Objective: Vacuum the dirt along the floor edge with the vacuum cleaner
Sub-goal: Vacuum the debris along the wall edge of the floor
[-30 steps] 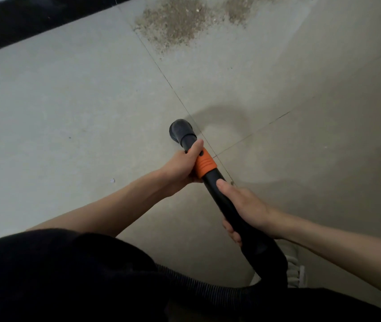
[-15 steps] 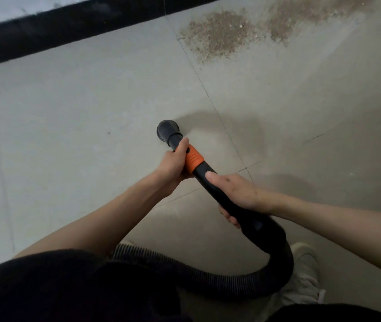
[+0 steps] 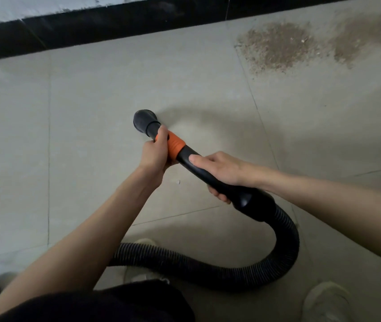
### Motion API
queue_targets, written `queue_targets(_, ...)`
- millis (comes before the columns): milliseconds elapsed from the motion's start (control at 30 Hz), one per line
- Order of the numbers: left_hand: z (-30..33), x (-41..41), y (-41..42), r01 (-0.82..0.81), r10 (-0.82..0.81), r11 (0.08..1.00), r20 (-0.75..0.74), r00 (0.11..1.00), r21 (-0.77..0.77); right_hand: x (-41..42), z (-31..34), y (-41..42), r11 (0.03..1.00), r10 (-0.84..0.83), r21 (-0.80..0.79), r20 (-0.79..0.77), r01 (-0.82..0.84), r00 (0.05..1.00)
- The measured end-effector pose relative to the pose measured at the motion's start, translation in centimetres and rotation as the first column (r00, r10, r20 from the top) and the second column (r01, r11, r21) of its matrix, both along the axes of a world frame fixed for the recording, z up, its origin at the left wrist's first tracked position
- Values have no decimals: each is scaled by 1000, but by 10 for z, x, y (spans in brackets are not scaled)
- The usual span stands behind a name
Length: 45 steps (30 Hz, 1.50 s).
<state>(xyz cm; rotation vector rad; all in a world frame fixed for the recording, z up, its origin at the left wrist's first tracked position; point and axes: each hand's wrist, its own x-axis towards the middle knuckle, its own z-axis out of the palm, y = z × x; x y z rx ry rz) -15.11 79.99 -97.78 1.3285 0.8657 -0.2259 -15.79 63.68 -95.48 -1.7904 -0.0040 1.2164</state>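
While the left hand (image 3: 154,159) is clenching the orange collar (image 3: 175,146) of the wand (image 3: 198,168), the right hand (image 3: 222,169) is grasping the black tube further back, thumb lying along its top and fingers curling underneath, where only their tips are showing. The nozzle (image 3: 144,120) is pointing toward the floor's far edge, but whether its mouth is touching the floor (image 3: 92,101) is hard to tell, since the opening is facing away from the camera. Behind the right hand the wand is widening into a cuff, and from it the ribbed hose (image 3: 287,247) is looping toward the near edge and running left, its end disappearing behind the left forearm. The dirt (image 3: 277,47) is lying in a brown patch near the far right corner of the floor, close beside the black skirting (image 3: 115,24), well apart from the nozzle; a second patch is being cut off by the right edge. Two pale shoes (image 3: 326,300) are showing blurred at the near edge, one partly hidden by the hose and dark clothing. A small white speck (image 3: 178,181) is lying on the tile just beside the left wrist.
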Motion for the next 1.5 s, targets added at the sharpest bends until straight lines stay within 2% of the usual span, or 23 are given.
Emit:
queue_targets(300,-4,5,11,68,-95,969,-103,990,-236,6,-6,-18,997,74,-22,-32,-75,997)
queue_targets(400,-7,-3,-1,97,-119,975,-102,988,-201,-7,-5,-34,998,63,-20,-47,-64,997)
queue_targets(533,-6,1,-11,106,-111,985,-25,994,-138,-13,1,-42,1000,19,-10,9,-19,1000)
queue_targets(767,-2,21,-14,138,-151,984,-116,982,-111,1,4,-33,999,-22,-38,7,22,1000)
queue_targets(933,-5,-5,-19,26,-33,996,-73,997,-91,-11,1,-46,997,69,21,4,-69,998)
queue_targets(1000,-1,-20,-22,15,-21,996,-71,997,-85,-23,0,-50,995,96,31,-18,-95,995)
queue_targets(1167,9,-52,-30,137,-159,979,-150,976,-151,-54,4,-66,991,128,57,-122,-122,984)
queue_targets(1333,3,-86,-51,107,-160,969,-234,959,-223,-82,9,-87,988,153,57,-273,-143,950)
queue_targets(1500,-2,-112,-74,112,-171,970,-276,946,-218,-99,11,-108,979,205,52,-340,-200,918)
